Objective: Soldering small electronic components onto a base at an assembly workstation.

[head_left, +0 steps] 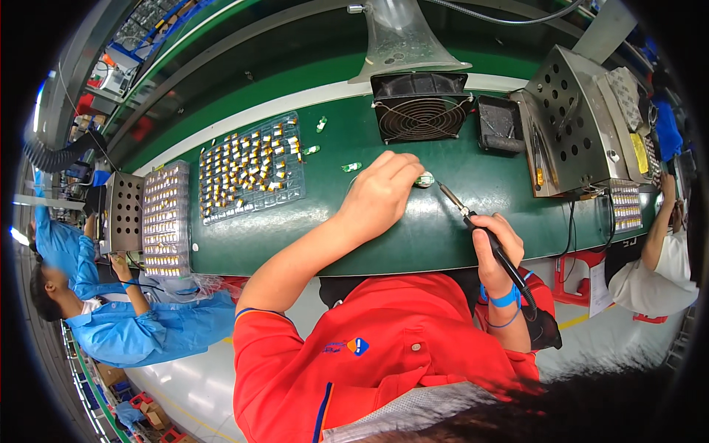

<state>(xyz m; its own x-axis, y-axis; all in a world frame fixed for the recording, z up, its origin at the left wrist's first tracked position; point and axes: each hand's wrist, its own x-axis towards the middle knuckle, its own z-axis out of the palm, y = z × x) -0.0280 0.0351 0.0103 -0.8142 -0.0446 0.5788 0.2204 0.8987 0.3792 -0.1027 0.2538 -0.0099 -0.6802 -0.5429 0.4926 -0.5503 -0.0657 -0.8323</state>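
My left hand point(385, 186) is closed, its fingertips at a small green-and-white part point(425, 179) on the green bench, seemingly gripping it. In my right hand point(502, 247) is a soldering iron point(470, 214) with a black handle, held like a pen. Its metal tip points at that part from the right, just short of it as far as I can see. Similar small green-and-white parts lie loose nearby: one point(351, 167) left of my left hand, others point(312, 150) beside a clear compartment tray point(255, 166) full of small white, orange and dark pieces.
A black fan point(421, 118) with a round grille stands behind my hands, a clear hood point(406, 40) above it. To its right are a black box point(501, 124) and a perforated metal housing point(569, 122). Stacked filled trays point(166, 221) stand left. People sit at both sides.
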